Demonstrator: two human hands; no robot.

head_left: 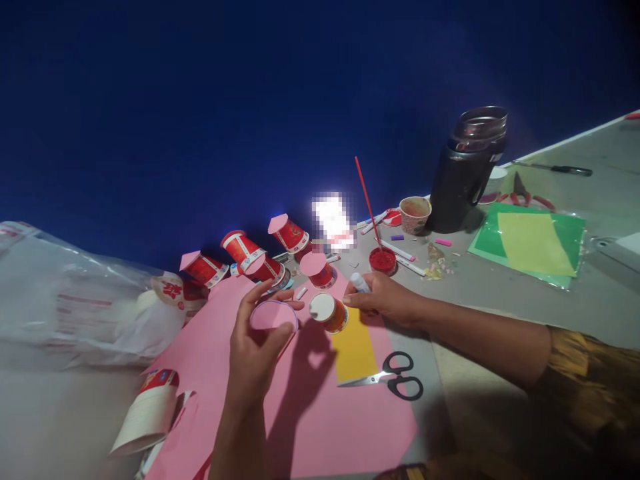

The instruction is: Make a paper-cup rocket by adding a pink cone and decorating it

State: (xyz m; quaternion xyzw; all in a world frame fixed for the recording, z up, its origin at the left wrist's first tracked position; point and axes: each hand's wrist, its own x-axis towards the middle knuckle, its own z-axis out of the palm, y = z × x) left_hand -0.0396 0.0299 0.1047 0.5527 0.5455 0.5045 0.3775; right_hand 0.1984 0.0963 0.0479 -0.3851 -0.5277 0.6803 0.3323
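My left hand [265, 333] grips a round pink paper disc [273, 316] with a purple outline, between thumb and fingers. In my right hand [383, 295] is a small white tube like a glue stick [359, 283], its end pointing up. Just left of that hand stands an upturned paper cup [330, 313], pale base on top; whether my fingertips touch it I cannot tell. Under the cup lie a yellow paper piece [356, 357] and a large pink sheet [345, 427]. Black-handled scissors [397, 375] rest across the yellow paper's corner.
Several red cups, some topped with pink discs [314, 265], stand behind. Stacked paper cups [150, 413] lie at the left near a plastic bag [75, 300]. A black flask [463, 173], a red paint pot [383, 261], pliers [523, 193] and green sheets [530, 243] are at the right.
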